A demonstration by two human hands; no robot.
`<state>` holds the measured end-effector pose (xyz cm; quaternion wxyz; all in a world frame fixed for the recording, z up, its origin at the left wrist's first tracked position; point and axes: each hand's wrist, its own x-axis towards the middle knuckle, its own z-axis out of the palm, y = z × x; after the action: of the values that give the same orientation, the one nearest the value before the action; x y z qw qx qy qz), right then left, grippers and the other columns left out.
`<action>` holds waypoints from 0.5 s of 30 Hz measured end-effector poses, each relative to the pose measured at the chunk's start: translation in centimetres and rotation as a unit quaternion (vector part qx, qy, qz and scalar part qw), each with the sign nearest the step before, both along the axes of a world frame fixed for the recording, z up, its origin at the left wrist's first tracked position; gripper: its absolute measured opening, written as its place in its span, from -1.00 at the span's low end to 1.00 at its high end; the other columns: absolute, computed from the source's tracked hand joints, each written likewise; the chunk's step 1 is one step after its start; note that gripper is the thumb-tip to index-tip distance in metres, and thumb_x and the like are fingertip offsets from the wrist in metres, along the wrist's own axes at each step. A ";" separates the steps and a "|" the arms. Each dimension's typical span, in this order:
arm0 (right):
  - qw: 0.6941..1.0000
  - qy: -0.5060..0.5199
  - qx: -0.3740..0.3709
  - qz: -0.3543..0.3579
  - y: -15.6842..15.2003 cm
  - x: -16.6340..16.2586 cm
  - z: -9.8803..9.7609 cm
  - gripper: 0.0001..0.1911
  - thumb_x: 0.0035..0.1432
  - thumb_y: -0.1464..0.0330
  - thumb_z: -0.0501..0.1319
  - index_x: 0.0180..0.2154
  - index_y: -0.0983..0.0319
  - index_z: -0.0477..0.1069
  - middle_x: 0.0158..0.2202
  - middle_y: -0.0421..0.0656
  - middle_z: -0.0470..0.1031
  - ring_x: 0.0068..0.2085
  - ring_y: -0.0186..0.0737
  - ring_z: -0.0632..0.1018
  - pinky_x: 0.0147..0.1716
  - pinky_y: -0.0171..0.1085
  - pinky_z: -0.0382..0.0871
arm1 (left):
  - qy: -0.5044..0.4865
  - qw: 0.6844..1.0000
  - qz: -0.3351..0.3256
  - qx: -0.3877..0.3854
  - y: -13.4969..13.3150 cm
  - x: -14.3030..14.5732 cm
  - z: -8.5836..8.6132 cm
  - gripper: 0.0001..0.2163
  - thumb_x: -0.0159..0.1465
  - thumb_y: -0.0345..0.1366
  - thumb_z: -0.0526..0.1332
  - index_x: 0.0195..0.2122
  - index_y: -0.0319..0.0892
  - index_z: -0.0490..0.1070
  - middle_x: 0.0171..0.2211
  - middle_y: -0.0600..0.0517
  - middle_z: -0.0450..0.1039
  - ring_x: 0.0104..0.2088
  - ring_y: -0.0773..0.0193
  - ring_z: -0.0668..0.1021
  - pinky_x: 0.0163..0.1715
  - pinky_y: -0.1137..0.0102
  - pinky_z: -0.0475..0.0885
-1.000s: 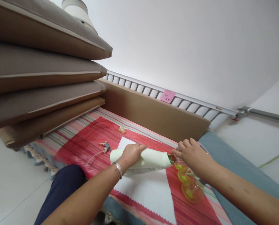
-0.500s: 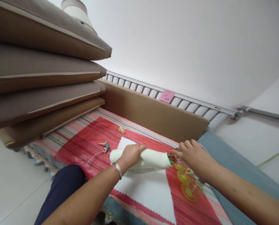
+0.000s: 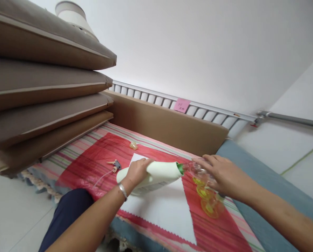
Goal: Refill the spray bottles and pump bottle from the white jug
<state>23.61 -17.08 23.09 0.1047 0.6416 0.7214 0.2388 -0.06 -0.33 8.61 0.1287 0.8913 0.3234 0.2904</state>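
Note:
My left hand [image 3: 137, 172] is wrapped around a pale green tube-shaped container [image 3: 163, 171], holding it tilted over a white cloth with zigzag edges [image 3: 158, 213]. Its open end faces right and shows darker green inside. Close to that mouth, my right hand [image 3: 219, 173] has its fingers curled over a clear, ribbed plastic piece [image 3: 195, 168]; motion blurs it, and the palm hides part. Below the right hand are see-through yellow round pieces [image 3: 209, 206]. To the left of the container lies a grey and beige spray trigger [image 3: 116, 164] with a thin tube [image 3: 102, 179].
A small translucent yellowish cap-like piece [image 3: 133, 145] sits on the red sheet [image 3: 93, 157] over a striped cover. Stacked brown cushions [image 3: 48, 77] rise at left. A brown board [image 3: 167, 122] stands along the back before a white radiator [image 3: 143, 96].
The clear ribbed piece now shows between the container's mouth and my right hand, which has moved away from the mouth. My left hand keeps its hold. The view has shifted slightly.

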 end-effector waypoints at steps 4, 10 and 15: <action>0.963 0.243 0.095 -0.072 -3.1 2.2 -3.2 -0.27 0.03 0.18 0.19 0.19 0.13 -0.03 0.10 0.01 0.27 0.03 0.03 0.38 -0.06 -0.05 0.29 | -0.154 0.986 0.045 -0.042 1.7 -2.1 -1.9 -0.58 0.09 -0.54 0.08 -0.04 -0.06 0.40 -0.10 0.03 0.51 -0.10 0.22 0.51 -0.07 0.35 0.36; 0.809 0.514 0.222 -0.180 -7.5 2.8 -13.0 -0.12 -0.07 0.02 0.20 0.21 0.13 -0.11 0.23 0.05 0.10 0.18 0.15 0.24 0.10 0.07 0.17 | -0.327 0.936 0.059 -0.115 3.4 -1.5 -2.6 -0.63 0.06 -0.47 0.11 -0.09 -0.14 0.43 -0.14 0.01 0.52 -0.14 0.21 0.52 -0.12 0.33 0.40; 0.729 0.624 0.223 -0.172 -9.0 -1.1 -19.1 -0.17 0.01 0.05 0.13 0.23 0.10 -0.18 0.28 -0.01 0.01 0.24 0.08 0.14 0.17 0.00 0.09 | -0.377 0.913 0.054 -0.144 4.5 1.7 -3.3 -0.66 0.07 -0.44 0.11 -0.10 -0.20 0.42 -0.17 -0.02 0.52 -0.19 0.25 0.52 -0.17 0.38 0.41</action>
<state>22.47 -26.12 4.04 -0.4763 0.7638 0.4276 -0.0832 1.61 4.20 5.28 0.3523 0.6686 0.3374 0.5612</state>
